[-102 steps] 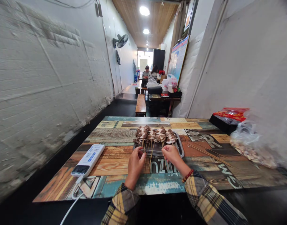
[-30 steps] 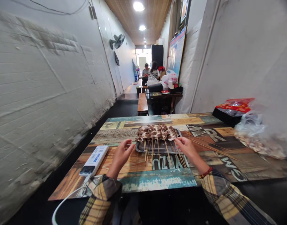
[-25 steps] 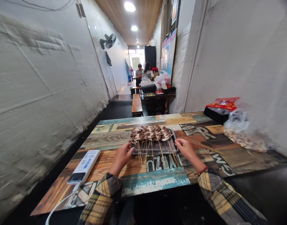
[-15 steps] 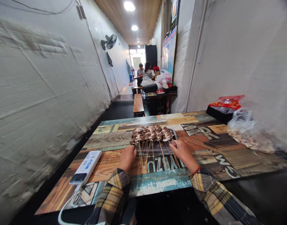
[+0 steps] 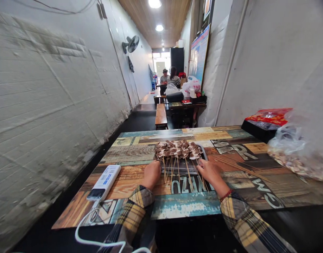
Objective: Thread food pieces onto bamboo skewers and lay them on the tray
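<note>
A metal tray (image 5: 205, 155) sits mid-table, loaded with several meat skewers (image 5: 178, 149) whose bamboo sticks point toward me. My left hand (image 5: 152, 173) is curled against the tray's near left corner, beside the sticks. My right hand (image 5: 210, 170) rests at the near right corner, fingers bent over the rim and the outer sticks. Both sleeves are yellow plaid, and a red bead bracelet circles the right wrist. The fingertips of both hands are partly hidden by the hands themselves.
A white power bank (image 5: 105, 180) with a white cable (image 5: 96, 241) lies at the left. Loose bamboo sticks (image 5: 239, 167), a clear bag of food (image 5: 296, 154) and a red packet on a black box (image 5: 265, 121) sit at the right by the wall. Beyond are a bench (image 5: 160, 116) and two seated people (image 5: 169, 77).
Both hands, apart and open beside the tray a second ago, have closed in on its near corners. The skewers lie more evenly than 3.4 s ago.
</note>
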The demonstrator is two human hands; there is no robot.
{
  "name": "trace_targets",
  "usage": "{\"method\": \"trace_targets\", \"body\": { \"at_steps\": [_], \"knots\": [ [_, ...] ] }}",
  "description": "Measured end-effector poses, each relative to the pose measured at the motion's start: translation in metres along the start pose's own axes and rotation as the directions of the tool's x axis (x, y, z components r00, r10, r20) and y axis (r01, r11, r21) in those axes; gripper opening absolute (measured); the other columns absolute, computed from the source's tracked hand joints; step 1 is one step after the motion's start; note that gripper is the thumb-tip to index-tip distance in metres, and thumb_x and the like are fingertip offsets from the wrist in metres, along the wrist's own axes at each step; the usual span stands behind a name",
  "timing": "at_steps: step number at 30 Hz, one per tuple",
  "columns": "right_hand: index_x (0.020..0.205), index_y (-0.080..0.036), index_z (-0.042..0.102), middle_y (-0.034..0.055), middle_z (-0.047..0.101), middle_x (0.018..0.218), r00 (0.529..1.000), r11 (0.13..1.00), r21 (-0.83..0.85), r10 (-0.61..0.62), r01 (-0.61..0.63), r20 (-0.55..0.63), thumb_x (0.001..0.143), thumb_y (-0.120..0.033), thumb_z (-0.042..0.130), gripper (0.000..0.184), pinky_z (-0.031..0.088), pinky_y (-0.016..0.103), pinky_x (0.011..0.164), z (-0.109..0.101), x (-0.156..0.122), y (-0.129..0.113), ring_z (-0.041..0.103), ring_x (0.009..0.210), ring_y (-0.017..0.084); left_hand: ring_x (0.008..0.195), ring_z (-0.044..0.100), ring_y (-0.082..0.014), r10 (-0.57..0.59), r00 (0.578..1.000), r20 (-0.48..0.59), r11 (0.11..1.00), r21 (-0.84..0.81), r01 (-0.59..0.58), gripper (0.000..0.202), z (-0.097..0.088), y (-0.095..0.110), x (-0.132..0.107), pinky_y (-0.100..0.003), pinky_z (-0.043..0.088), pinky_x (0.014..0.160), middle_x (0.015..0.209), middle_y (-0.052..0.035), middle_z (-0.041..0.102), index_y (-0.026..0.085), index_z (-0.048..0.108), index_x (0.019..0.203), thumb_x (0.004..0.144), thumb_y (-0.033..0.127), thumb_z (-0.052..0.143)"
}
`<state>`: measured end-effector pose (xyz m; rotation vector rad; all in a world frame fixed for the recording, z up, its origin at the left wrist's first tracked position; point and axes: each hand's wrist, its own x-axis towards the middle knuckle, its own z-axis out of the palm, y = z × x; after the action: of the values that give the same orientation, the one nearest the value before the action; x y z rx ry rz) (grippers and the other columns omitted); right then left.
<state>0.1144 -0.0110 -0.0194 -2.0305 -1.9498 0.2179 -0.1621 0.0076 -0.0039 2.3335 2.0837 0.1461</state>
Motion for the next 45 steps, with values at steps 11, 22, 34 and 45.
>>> {"method": "trace_targets", "body": {
  "at_steps": [11,22,34,45],
  "knots": [
    [0.11,-0.013,0.067,0.0094,0.074,0.081,0.999,0.99,0.132,-0.037,0.04,-0.027,0.084,-0.02,0.05,0.032,0.037,0.024,0.059,0.009,0.0,0.021,0.067,0.071,0.019,0.091,0.064,-0.0222,0.069,0.998,-0.016,0.997,-0.022,-0.069,0.031,0.01,0.005,0.008,-0.031,0.045,0.075,0.097,-0.013,0.066,0.015,0.062,0.091,0.093,0.021,0.032],
    [0.108,-0.013,0.069,0.0133,0.072,0.097,0.971,0.952,0.274,-0.073,0.136,-0.226,0.088,-0.036,0.045,0.039,0.048,0.032,0.077,0.005,-0.002,0.048,0.067,0.089,0.024,0.086,0.061,-0.0177,0.021,0.975,-0.222,0.942,-0.322,-0.094,0.033,0.003,-0.019,-0.003,-0.028,0.042,0.077,0.09,-0.007,0.065,0.018,0.064,0.089,0.094,0.035,0.036],
    [0.112,-0.01,0.066,0.0102,0.068,0.088,0.975,0.945,0.323,0.033,0.041,-0.221,0.076,-0.014,0.053,0.038,0.048,0.029,0.074,0.027,0.002,0.047,0.062,0.078,0.02,0.092,0.061,-0.0218,-0.067,0.967,-0.246,0.884,-0.465,-0.057,0.035,0.036,-0.055,0.025,-0.034,0.047,0.084,0.096,-0.0107,0.065,0.012,0.06,0.109,0.075,0.017,0.049],
    [0.11,-0.011,0.066,0.0064,0.066,0.081,0.972,0.901,0.391,-0.111,0.186,-0.207,0.072,-0.012,0.058,0.039,0.049,0.027,0.07,0.04,0.015,-0.002,0.06,0.072,0.017,0.089,0.063,-0.0245,-0.188,0.949,-0.253,0.933,-0.348,0.093,0.039,0.026,-0.111,0.0,-0.037,0.05,0.082,0.086,-0.0069,0.066,0.018,0.059,0.104,0.068,0.015,0.044]
  ]
}}
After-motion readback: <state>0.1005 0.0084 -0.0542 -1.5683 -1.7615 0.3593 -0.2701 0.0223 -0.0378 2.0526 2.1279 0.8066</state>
